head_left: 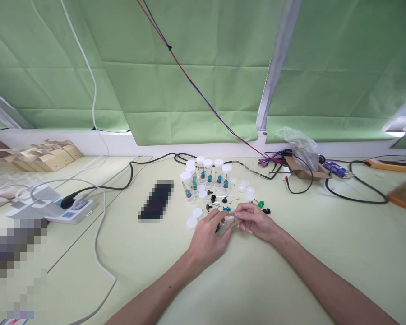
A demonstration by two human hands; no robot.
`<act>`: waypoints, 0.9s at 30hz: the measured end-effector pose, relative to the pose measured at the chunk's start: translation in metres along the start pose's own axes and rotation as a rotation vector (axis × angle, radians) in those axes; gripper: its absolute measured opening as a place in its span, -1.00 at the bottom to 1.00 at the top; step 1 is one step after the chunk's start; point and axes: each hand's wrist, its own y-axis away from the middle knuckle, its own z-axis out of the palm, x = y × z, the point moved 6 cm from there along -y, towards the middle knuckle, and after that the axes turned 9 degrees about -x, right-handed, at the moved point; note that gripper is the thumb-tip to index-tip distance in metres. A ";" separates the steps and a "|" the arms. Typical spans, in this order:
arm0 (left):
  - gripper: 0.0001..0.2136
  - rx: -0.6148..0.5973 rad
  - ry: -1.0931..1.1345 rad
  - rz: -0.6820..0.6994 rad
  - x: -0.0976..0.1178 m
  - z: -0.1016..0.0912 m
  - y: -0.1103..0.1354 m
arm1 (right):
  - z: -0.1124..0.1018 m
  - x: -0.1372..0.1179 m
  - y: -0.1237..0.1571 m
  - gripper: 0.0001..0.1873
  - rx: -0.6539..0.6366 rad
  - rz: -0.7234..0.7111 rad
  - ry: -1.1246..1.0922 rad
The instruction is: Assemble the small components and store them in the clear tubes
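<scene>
Left hand (209,234), right hand (257,221): fingers clamped on clear vial (228,222), near centre. Seemingly done: capped vials (208,163), far, holding blue fittings (210,178). Apparently remaining: loose white caps (192,223), black fittings (213,198).

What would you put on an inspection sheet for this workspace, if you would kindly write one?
Surface: pale table, items across its middle and back.
Job's things: clear vial in the hands; capped vials standing behind, coloured parts inside; white caps lying loose.
Clutter: cartons at left, plastic bag at right; one dark item too blurred to identify.
Hands: left hand and right hand both have fingers on the clear vial.
Cables: black cable at right, white cable at left.
Surroundings: green blinds; other people, nothing seen.
</scene>
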 end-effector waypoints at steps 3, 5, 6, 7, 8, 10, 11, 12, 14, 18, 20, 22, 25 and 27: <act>-0.77 0.000 0.000 0.002 0.000 0.000 0.000 | 0.000 0.001 0.001 -0.83 0.006 0.003 0.001; -0.77 0.000 -0.001 0.001 0.000 0.000 0.000 | 0.000 0.001 0.001 -0.84 0.007 0.002 0.003; -0.77 0.003 -0.001 -0.002 0.000 -0.001 0.000 | 0.000 0.001 0.001 -0.84 0.007 0.001 0.005; -0.78 0.009 0.002 -0.007 0.000 -0.001 0.000 | 0.000 0.001 0.001 -0.85 0.007 -0.002 0.009; -0.80 0.017 0.008 -0.011 0.000 -0.001 0.000 | 0.000 0.001 0.001 -0.85 0.008 -0.008 0.014; -0.82 0.044 0.024 -0.023 0.000 -0.002 0.000 | 0.000 -0.001 0.001 -0.83 0.014 -0.025 0.035; -0.83 0.061 0.033 -0.032 -0.001 -0.003 0.000 | -0.001 -0.002 0.000 -0.82 0.026 -0.043 0.060; -0.82 0.079 0.045 -0.041 -0.002 -0.004 0.000 | -0.002 -0.005 0.001 -0.80 0.053 -0.069 0.103; -0.81 0.115 0.075 -0.061 -0.004 -0.006 0.000 | -0.005 -0.012 0.002 -0.76 0.155 -0.141 0.249; -0.78 0.158 0.141 -0.109 -0.008 -0.009 0.001 | -0.012 -0.028 0.010 -0.71 0.467 -0.262 0.690; -0.75 0.171 0.165 -0.151 -0.011 -0.011 0.001 | -0.012 -0.032 0.013 -0.72 0.553 -0.284 0.882; -0.73 0.181 0.205 -0.197 -0.015 -0.011 0.001 | -0.011 -0.034 0.014 -0.74 0.590 -0.295 1.014; -0.69 0.185 0.312 -0.260 -0.022 -0.008 0.001 | -0.009 -0.038 0.018 -0.79 0.631 -0.324 1.114; -0.66 0.173 0.396 -0.295 -0.026 -0.005 0.000 | -0.009 -0.041 0.020 -0.83 0.654 -0.343 1.149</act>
